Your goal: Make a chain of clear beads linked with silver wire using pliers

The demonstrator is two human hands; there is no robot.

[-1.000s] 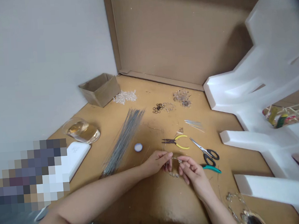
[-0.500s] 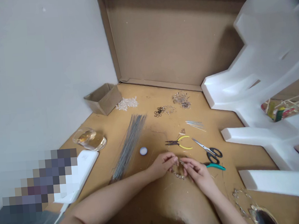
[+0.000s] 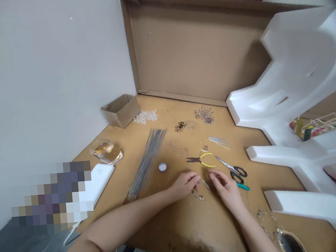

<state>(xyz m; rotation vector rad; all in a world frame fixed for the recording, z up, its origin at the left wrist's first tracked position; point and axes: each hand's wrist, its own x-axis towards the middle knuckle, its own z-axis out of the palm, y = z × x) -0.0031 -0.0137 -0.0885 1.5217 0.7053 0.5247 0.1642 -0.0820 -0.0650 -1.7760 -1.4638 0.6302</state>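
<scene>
A curved piece of wire strung with clear beads, like a bracelet [image 3: 201,197], hangs from my left hand [image 3: 186,184], whose thumb and fingers pinch one side of it. The fingertips cover the pinched part. On the right, the bracelet's thin bare wire arcs out freely toward my right hand [image 3: 225,186]. That hand is a short way off the wire, its fingers loosely bent and apart, with nothing visible in them. Just beyond the hands lie yellow-handled pliers [image 3: 200,159] and black-handled scissors [image 3: 232,170]. A teal handle [image 3: 243,186] shows beside my right hand.
A bundle of grey wires [image 3: 147,164] lies left, near a small white disc [image 3: 162,167]. Farther back are clear beads [image 3: 145,116], a cardboard box [image 3: 122,111], black rings [image 3: 180,126] and metal findings [image 3: 204,115]. A glass [image 3: 107,151] stands left; white foam [image 3: 254,107] borders the right.
My right hand has let go of the bracelet and drawn back to the right. My left hand still pinches it. The camera view has shifted slightly.
</scene>
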